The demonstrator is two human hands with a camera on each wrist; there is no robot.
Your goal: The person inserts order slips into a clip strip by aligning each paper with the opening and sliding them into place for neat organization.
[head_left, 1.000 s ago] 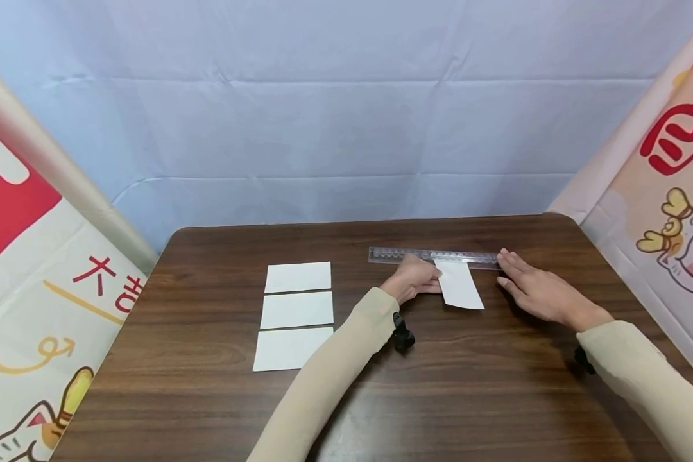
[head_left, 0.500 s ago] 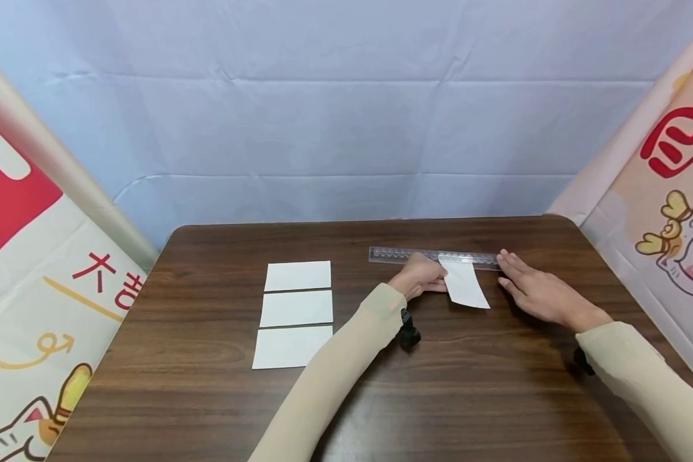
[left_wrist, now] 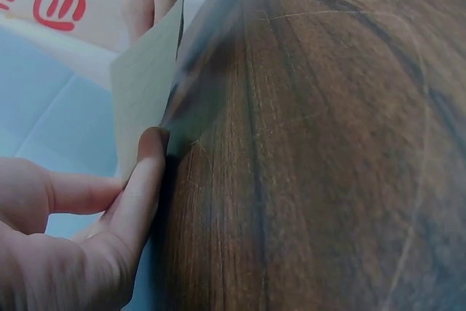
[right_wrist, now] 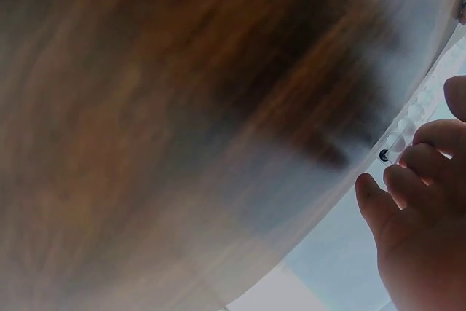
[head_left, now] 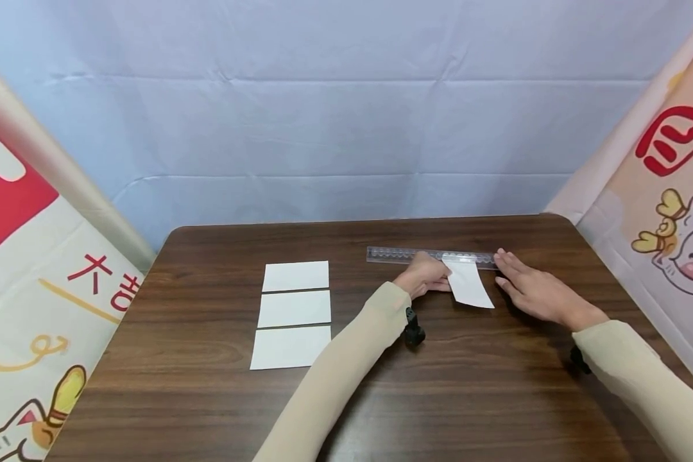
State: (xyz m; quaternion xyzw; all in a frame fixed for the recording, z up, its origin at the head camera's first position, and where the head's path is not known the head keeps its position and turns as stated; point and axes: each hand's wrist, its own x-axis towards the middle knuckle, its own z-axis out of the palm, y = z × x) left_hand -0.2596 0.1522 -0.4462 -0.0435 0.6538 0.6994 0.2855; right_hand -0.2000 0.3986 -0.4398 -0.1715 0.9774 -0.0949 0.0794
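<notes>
My left hand (head_left: 424, 274) pinches the left edge of a white paper slip (head_left: 469, 285) between thumb and fingers. The slip's far end meets a clear plastic ruler (head_left: 394, 255) and seems to lie under it; its near end curls up a little. In the left wrist view, the slip (left_wrist: 148, 81) stands tilted off the wood, with the thumb and fingers at its edge. My right hand (head_left: 534, 293) lies flat, palm down, fingertips pressing the ruler's right end. The right wrist view has the ruler (right_wrist: 416, 113) beside those fingertips.
Three white paper pieces (head_left: 294, 310) lie in a column on the left of the brown wooden table (head_left: 196, 398), with narrow gaps between them. Behind the table hangs a pale blue cloth (head_left: 335, 128). Printed banners flank both sides.
My left hand has slid a little to the right along the ruler, taking the paper slip with it. My right hand and the ruler stay in place.
</notes>
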